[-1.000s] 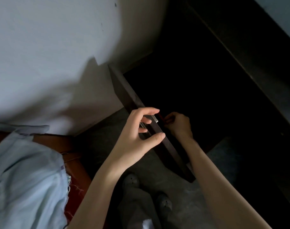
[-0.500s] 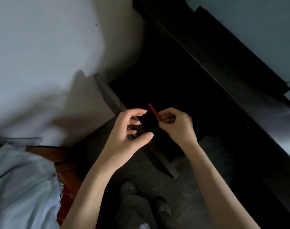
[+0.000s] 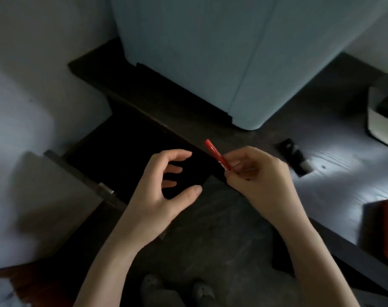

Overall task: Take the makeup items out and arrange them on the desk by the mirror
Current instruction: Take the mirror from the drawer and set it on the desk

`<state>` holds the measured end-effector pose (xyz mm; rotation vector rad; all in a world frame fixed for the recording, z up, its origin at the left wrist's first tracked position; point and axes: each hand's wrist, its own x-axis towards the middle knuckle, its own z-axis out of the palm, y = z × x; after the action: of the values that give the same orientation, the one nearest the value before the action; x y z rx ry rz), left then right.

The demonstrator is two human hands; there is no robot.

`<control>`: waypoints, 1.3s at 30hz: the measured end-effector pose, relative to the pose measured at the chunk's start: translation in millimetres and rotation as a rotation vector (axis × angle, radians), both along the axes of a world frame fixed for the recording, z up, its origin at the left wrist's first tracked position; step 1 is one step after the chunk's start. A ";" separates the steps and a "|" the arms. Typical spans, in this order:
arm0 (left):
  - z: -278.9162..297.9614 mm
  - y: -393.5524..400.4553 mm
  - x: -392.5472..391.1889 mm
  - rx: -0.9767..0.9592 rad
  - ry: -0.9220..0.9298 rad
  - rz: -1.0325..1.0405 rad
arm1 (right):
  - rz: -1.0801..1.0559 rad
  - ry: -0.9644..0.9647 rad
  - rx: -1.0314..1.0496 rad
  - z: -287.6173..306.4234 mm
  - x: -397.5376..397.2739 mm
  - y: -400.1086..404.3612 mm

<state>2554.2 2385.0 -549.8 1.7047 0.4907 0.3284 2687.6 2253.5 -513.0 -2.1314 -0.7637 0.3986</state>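
Your right hand (image 3: 254, 173) pinches the slim red plastic makeup stick (image 3: 217, 155) at its lower end, its long axis tilting up-left; your left hand (image 3: 164, 187) hangs loosely curled, holding nothing. The dark wooden desk (image 3: 334, 187) lies just right of that stick, nearer your right hand.

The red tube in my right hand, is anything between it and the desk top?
Nothing visible. The right hand pinches the red tube right at the desk edge; a small dark item lies further right.

Left hand (image 3: 164, 187): held in the air, palm turned inward, fingers loosely curled, thumb apart from them, nothing in its grasp.
Right hand (image 3: 255, 173): fingers curled, fingertips pinching the lower end of a red stick (image 3: 216, 154).
Forearms: both bare, reaching forward.
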 end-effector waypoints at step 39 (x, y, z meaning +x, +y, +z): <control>-16.2 -78.4 81.2 -0.008 0.068 -0.060 | -0.199 -0.024 0.082 -4.0 73.8 -84.0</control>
<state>2635.4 2306.6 -565.9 1.7235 0.4886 0.2249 2761.3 2169.5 -517.0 -2.1145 -0.5646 0.2318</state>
